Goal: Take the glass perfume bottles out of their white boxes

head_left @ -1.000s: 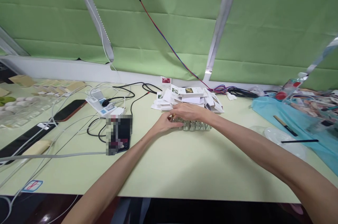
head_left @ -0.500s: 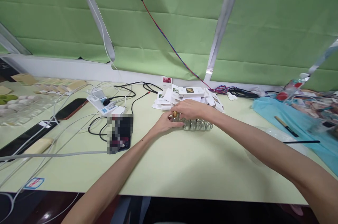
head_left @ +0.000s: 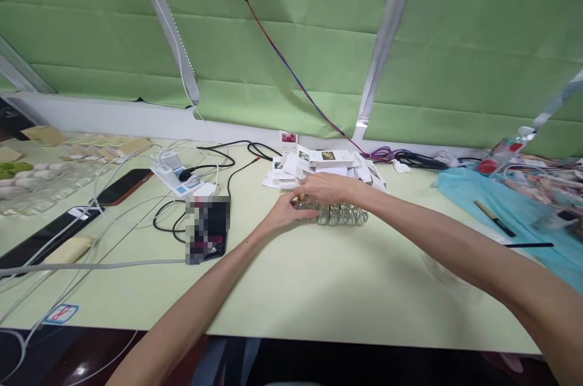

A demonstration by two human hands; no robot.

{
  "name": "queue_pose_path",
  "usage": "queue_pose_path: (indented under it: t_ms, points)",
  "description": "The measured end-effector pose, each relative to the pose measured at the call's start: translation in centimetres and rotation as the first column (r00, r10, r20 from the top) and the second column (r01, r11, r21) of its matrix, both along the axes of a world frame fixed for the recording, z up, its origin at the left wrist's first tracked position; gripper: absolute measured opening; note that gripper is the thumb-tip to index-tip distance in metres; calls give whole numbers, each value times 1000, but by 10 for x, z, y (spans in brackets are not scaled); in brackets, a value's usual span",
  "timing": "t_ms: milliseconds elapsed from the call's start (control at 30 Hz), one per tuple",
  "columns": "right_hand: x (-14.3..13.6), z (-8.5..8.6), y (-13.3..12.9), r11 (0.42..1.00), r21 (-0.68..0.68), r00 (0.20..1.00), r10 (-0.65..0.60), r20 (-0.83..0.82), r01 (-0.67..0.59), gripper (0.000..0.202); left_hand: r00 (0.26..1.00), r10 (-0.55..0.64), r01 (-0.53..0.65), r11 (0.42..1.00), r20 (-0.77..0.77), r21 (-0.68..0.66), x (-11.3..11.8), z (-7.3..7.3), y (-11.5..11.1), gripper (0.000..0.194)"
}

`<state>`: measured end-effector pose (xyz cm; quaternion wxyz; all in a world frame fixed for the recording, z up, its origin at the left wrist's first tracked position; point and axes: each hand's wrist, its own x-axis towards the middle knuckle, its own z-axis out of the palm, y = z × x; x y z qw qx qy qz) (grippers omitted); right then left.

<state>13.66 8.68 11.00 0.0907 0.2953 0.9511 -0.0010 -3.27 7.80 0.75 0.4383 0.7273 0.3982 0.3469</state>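
Note:
Several small clear glass bottles (head_left: pixel 341 215) stand close together in rows on the table, in front of a heap of small white boxes. My left hand (head_left: pixel 285 211) is closed around the bottle at the left end, its thumb across the near side. From above, my right hand (head_left: pixel 325 187) reaches over the same end, fingers bent down and pinched on a small gold-coloured cap (head_left: pixel 303 197). That bottle is mostly hidden by my fingers, and the right hand covers the tops of its neighbours.
White boxes (head_left: pixel 334 159) with flower pictures lie piled behind the bottles. To the left are a phone (head_left: pixel 214 225), a power strip (head_left: pixel 175 176), tangled cables and a power bank (head_left: pixel 68 249). A blue sheet (head_left: pixel 473 192) with a knife-like tool (head_left: pixel 494 218) lies at right.
Both hands stay at the left-end bottle, with only a very slight shift of the right fingers over the gold-coloured cap. The view has moved slightly.

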Motion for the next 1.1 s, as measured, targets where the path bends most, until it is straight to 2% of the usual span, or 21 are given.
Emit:
queue_pose_path:
  t_ms: [267,533,667,800,933,1100]
  points:
    - [6,-7,1,1000,25,998,11,-54,-9,20,999,26,-26,1000,-20,-3,1,-3,1,50]
    - [0,-7,1,995,87,997,-57,43,54,27,1000,10,-9,999,11,-36,1,-7,2,46]
    - [-2,-11,4,995,92,998,-38,43,34,29,1000,-6,7,998,24,-57,1,-8,2,48]
    - [0,-12,8,999,39,1000,24,1,-24,24,1000,-8,9,1000,17,-18,0,-7,4,48]
    - [2,-13,13,993,-29,993,111,-38,-112,34,998,-66,67,998,-11,19,-2,-2,6,47]
    - [3,-7,11,991,-9,991,134,1,-134,46,990,-121,124,992,-67,33,-6,2,9,47]
